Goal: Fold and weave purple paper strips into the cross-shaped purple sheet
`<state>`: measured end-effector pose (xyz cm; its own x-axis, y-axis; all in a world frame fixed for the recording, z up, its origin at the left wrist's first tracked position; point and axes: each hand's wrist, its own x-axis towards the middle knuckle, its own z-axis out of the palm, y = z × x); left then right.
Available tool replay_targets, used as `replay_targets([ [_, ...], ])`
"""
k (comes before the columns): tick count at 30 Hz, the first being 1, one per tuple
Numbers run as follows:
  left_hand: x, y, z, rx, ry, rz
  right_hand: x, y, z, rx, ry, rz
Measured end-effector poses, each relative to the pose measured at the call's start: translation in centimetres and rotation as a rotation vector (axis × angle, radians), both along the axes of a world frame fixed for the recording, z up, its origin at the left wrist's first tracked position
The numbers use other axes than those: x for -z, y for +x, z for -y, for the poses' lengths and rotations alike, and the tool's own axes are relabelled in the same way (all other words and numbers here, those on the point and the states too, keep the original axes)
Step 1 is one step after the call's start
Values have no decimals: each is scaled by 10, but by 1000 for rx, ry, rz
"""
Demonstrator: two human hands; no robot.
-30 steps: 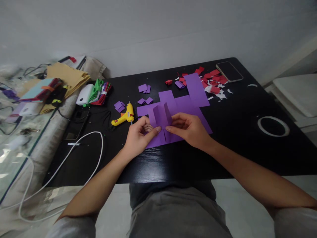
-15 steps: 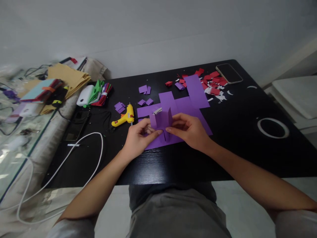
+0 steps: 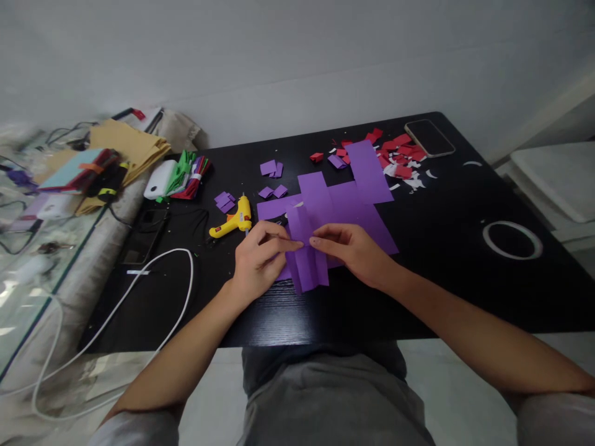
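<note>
A creased strip of purple paper (image 3: 307,271) is pinched between my two hands, its near end hanging past the purple sheets toward the table's front. My left hand (image 3: 261,255) grips its left side with thumb and index finger. From the right, my right hand (image 3: 356,249) pinches the same strip, the fingertips of both hands almost meeting at its middle. Under and behind it lie larger purple paper sheets (image 3: 367,224). Left of them rests a yellow hot glue gun (image 3: 236,219), beside small folded purple paper pieces (image 3: 225,201).
Red and white paper scraps (image 3: 402,155) lie at the back right near a phone (image 3: 430,137). A roll of tape (image 3: 512,240) sits on the right. A white cable (image 3: 190,279) loops over the left side; bundled coloured paper strips (image 3: 188,173) are behind it.
The strip stood folded up between my hands; now it is opened out and tilted, one end hanging toward me. My left hand has turned, its fingers now on top of the paper.
</note>
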<state>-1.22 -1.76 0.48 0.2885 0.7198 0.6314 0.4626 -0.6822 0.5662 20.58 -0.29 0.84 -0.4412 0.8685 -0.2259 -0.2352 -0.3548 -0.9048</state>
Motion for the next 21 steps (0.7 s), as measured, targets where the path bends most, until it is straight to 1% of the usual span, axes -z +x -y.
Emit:
replay_targets([
  [2,-1,1,1,8,-52,21,1,0,0,58,15,31],
  [4,-4,4,1,-33,-161,130,1,0,0,100,32,61],
  [6,-5,7,1,-40,-349,268,1,0,0,126,60,84],
  [8,-6,11,0,4,-552,357,1,0,0,128,87,96],
  [9,-6,13,-1,30,-630,376,1,0,1,127,98,98],
  [11,-6,16,-1,57,-719,401,2,-1,1,126,110,100],
  [13,-5,17,-1,54,-743,417,3,-2,1,133,117,106],
  [16,-4,17,0,34,-736,396,4,-2,1,131,127,130],
  [21,-3,14,-1,13,-721,356,4,-1,1,130,195,200],
])
